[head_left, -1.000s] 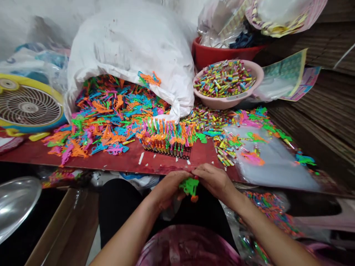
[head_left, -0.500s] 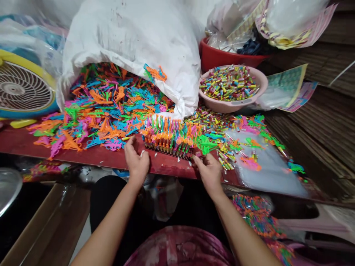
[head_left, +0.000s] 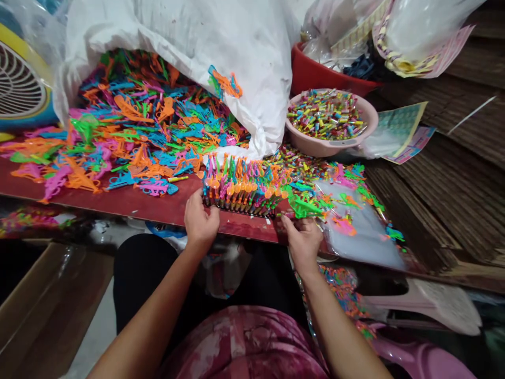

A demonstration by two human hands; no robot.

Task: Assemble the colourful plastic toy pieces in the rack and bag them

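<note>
A dark wire rack [head_left: 258, 212] stands near the table's front edge, filled with upright colourful plastic toys [head_left: 240, 181]. My left hand [head_left: 201, 221] is at the rack's left end, its fingers against the side and the thumb at the front corner. Just beyond the right end, my right hand [head_left: 303, 237] has its thumb and fingers closed on a small tube joined to a green plastic toy [head_left: 303, 205]. Part of the tube is hidden by the fingers.
Loose toys [head_left: 134, 137] spill from a white sack [head_left: 252, 58]. Small candy-like tubes fill a pink basin [head_left: 337, 145] and lie around it. Clear plastic bags [head_left: 363, 237] lie at the right, with a red basin [head_left: 302, 68] behind. A fan [head_left: 23, 79] stands left.
The view has shifted, moving the sack and fan left and up. My left fingers have come closer to the rack's end. My right hand and the green toy are slightly farther from the rack.
</note>
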